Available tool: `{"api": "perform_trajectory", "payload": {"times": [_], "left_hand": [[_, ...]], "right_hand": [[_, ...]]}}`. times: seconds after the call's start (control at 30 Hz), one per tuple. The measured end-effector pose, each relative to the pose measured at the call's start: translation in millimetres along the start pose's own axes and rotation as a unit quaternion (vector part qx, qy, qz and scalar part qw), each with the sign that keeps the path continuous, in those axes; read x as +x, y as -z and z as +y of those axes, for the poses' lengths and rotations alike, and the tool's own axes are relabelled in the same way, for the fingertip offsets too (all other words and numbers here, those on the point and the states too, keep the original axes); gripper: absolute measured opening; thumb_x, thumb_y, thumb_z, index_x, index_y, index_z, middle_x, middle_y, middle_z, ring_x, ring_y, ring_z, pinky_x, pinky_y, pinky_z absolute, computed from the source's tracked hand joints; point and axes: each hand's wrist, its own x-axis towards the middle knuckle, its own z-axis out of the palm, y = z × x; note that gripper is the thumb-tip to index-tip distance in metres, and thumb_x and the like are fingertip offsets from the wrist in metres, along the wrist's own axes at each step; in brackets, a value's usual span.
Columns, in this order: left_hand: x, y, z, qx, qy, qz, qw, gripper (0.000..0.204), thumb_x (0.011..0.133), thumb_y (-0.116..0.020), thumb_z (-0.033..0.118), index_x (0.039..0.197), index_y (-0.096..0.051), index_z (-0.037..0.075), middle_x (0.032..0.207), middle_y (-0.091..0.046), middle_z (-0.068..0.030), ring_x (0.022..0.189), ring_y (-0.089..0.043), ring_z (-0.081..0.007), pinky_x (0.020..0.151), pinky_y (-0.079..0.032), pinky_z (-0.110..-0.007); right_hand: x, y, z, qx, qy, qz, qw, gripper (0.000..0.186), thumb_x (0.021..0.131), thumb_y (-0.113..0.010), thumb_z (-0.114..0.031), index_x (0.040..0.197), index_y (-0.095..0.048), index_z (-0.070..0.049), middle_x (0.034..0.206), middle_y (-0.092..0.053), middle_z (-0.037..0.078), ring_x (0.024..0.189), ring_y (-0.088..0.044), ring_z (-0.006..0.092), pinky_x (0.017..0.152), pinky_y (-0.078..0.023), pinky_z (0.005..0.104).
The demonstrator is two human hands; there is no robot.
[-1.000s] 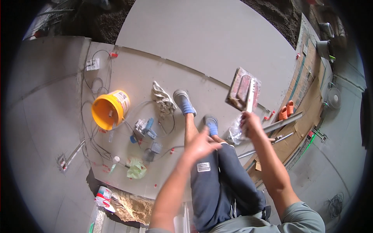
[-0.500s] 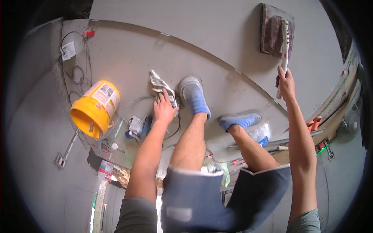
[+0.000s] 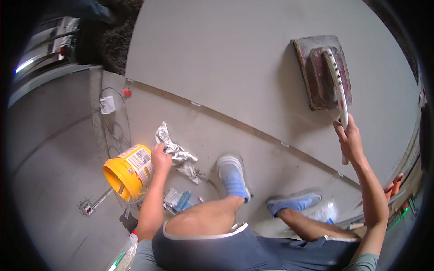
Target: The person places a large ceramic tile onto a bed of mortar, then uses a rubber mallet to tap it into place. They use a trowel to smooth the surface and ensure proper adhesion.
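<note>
Well to the right of the yellow bucket [image 3: 114, 169] and farther forward than it, a worn trowel-like tool [image 3: 322, 86] is over the large grey slab [image 3: 217, 49]; whether it touches the slab, I cannot tell. Its broad rectangular base is scuffed grey and stained, and the edge facing the bucket shows thick and brown. On that base sits a smaller raised block, dull reddish-brown, with sloping sides. A long white handle [image 3: 335, 77] runs across the block toward the person, with a row of dark spots along it and one red mark.

The right hand [image 3: 351, 141] has its grip closed around the lower part of this handle, whose end sticks out past the fingers.

The left hand [image 3: 161, 158], just beside the bucket on its right, has its grip closed on a crumpled cloth [image 3: 183, 156], whitish with grey smudges, which trails away from the bucket. Nearer the person than the bucket and to its right lies a blue and grey power tool [image 3: 178, 199], partly hidden by the leg.
</note>
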Motion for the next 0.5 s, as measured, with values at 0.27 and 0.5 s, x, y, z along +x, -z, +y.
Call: {"api": "perform_trajectory", "payload": {"times": [0.27,0.5], "left_hand": [[18.9,-10.9,5.9,-0.171,0.152,-0.011,0.973,0.069,0.079,-0.078,0.035,0.13,-0.044,0.003,0.128,-0.052,-0.0252,0.117,-0.052,-0.0424,0.099,-0.043,-0.046],[-2.3,-45.0,16.9,-0.08,0.052,0.06,0.994,0.038,0.087,-0.068,0.032,0.104,-0.06,-0.001,0.113,-0.056,-0.0254,0.106,-0.054,-0.0422,0.089,-0.044,-0.049]], "right_hand": [[-3.4,39.1,-2.5,-0.081,0.015,-0.029,0.996,0.026,0.094,-0.059,-0.025,0.105,-0.049,-0.003,0.078,-0.059,0.02,0.07,-0.057,0.0375,0.07,-0.047,0.0439],[-0.6,36.7,33.4,-0.047,0.031,0.039,0.998,0.02,0.095,-0.06,-0.018,0.102,-0.05,-0.002,0.069,-0.052,0.013,0.065,-0.054,0.0226,0.064,-0.046,0.0378]]}}
